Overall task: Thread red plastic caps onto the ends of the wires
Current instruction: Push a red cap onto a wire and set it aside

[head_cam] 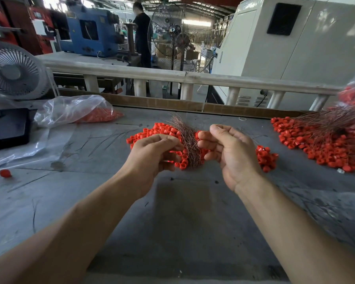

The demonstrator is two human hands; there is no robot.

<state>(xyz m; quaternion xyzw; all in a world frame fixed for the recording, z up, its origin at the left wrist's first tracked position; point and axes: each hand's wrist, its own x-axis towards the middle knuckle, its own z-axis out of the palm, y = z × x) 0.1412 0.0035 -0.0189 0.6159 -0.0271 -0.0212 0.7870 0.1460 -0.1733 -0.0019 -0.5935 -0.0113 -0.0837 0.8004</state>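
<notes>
You are well into the job but nowhere near its end, judging by how the worktop [193, 232] lies. Off to your right sits a large heap of finished pieces [324, 140], red caps with thin coppery wires fanning up out of them, which reads as work already done. Straight ahead, a loose pile of red caps [162, 130] waits unthreaded, and more sit in the clear plastic bag [74, 109] at the far left, so plenty remains.

Your left hand [154, 152] grips a bundle of wires [188, 138], its fingers [172, 147] curled round the lower part of it, just above the loose pile. The bundle stands nearly upright, leaning a little left at the top, where the fine strands splay out like a brush. Your right hand [230, 152] is just beside the bundle with its fingers curled in toward the strands; it seems to be picking at a single wire or pinching a cap against it (the fingertips hide the contact, so I cannot tell which, or whether anything is held at all).

The wires look hair-thin, springy and reddish-brown; the caps are small, bright red, short cylinders. One stray cap [5, 173] lies alone near the left edge.
</notes>
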